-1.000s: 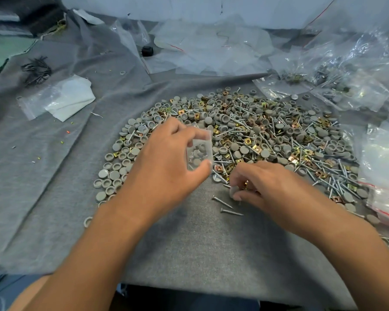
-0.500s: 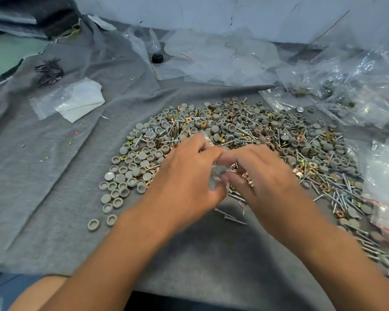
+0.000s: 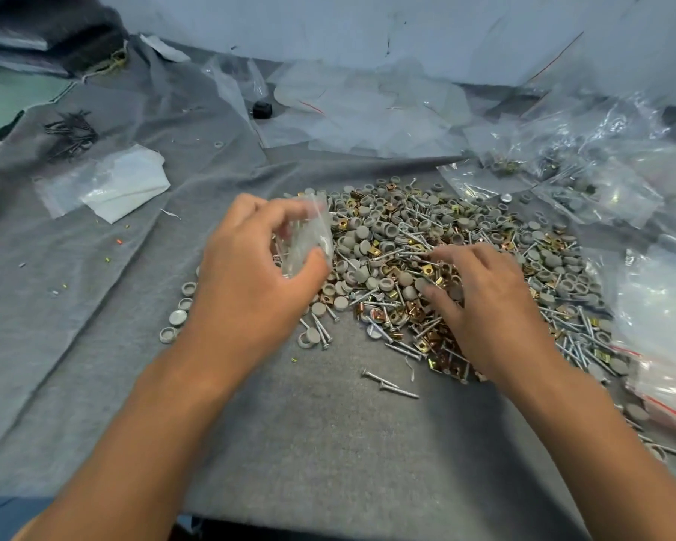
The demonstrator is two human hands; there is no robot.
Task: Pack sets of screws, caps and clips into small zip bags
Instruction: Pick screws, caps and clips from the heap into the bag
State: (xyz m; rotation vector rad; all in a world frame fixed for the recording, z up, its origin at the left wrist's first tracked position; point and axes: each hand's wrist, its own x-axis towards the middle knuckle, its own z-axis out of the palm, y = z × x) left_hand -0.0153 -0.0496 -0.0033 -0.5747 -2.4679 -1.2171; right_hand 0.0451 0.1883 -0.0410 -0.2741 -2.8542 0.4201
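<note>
Fingers and thumb of our left hand (image 3: 246, 283) are curled round a small clear zip bag (image 3: 309, 236), pinching it between thumb below and fingertips above; the bag is blurred, so we cannot tell what it holds beyond a few pale shapes inside. It hangs just above the near-left edge of the heap of parts (image 3: 438, 244), which spreads out beyond and to the right of our fingertips.

Our right hand (image 3: 481, 306) lies palm-down on the heap, fingers spread apart and relaxed, their tips touching grey caps (image 3: 361, 232), silver screws (image 3: 391, 386) and brass-coloured clips (image 3: 432, 337). We cannot tell whether anything is caught under them. Two loose screws lie on the grey cloth (image 3: 328, 443) just nearer us than the right thumb, and a short row of caps sits on the cloth to the left of our left wrist.

Beyond the right fingertips, at the far right, filled clear bags (image 3: 586, 177) are piled together; screws, caps and clips show through the plastic. Just right of the right hand lies a red-striped zip bag (image 3: 664, 396), contents unclear. Well beyond the left fingers, flat empty bags (image 3: 367, 115) lie heaped, and far to their left a flat bag with white paper (image 3: 118, 185) rests on the cloth.
</note>
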